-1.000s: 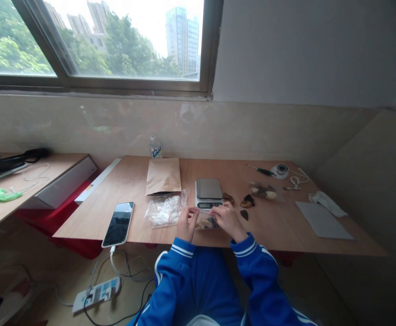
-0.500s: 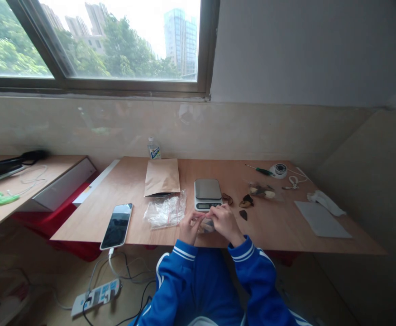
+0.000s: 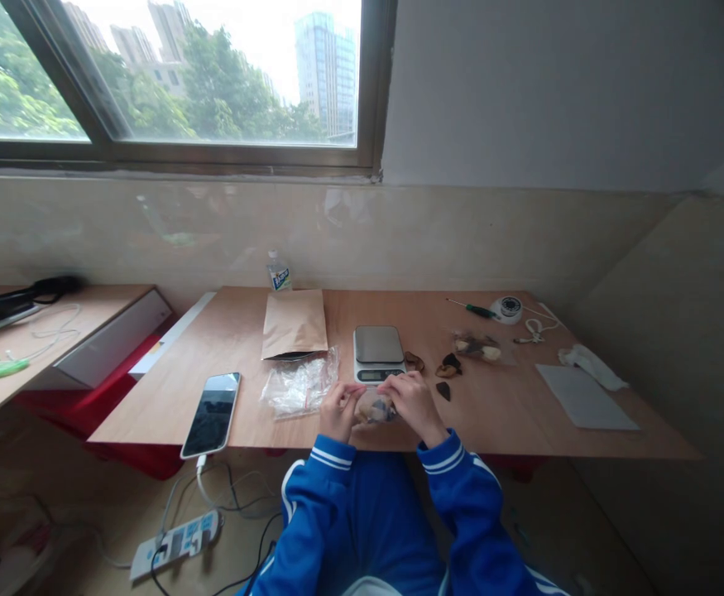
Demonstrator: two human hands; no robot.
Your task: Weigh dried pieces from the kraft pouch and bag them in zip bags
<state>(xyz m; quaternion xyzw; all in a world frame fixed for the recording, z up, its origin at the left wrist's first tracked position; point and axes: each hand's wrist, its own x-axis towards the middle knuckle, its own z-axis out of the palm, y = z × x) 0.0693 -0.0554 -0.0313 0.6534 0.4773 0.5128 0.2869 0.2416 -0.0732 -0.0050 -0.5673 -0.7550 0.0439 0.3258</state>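
Between my hands, at the table's front edge, is a small clear plastic bag (image 3: 374,410) with pale and dark dried pieces inside. My left hand (image 3: 337,411) pinches the bag's top edge at its left. The fingers of my right hand (image 3: 417,406) are closed on the same edge farther right. Just beyond the hands stands a digital kitchen scale (image 3: 379,344), its steel plate bare. To the scale's right lie several loose dark brown dried slices (image 3: 447,370). A second clear bag of dried pieces (image 3: 478,348) rests behind them.
Left of the scale are a brown paper pouch (image 3: 295,323) and crumpled clear plastic bags (image 3: 299,386). A phone (image 3: 211,414) on a charging cable lies farther left. On the right are a screwdriver (image 3: 479,311), a white camera (image 3: 510,310) and a white sheet (image 3: 585,399). A bottle (image 3: 278,271) stands behind.
My left hand has moved left, away from the right, along the bag's top edge. More of the bag and its contents shows between the hands. The view has shifted slightly.
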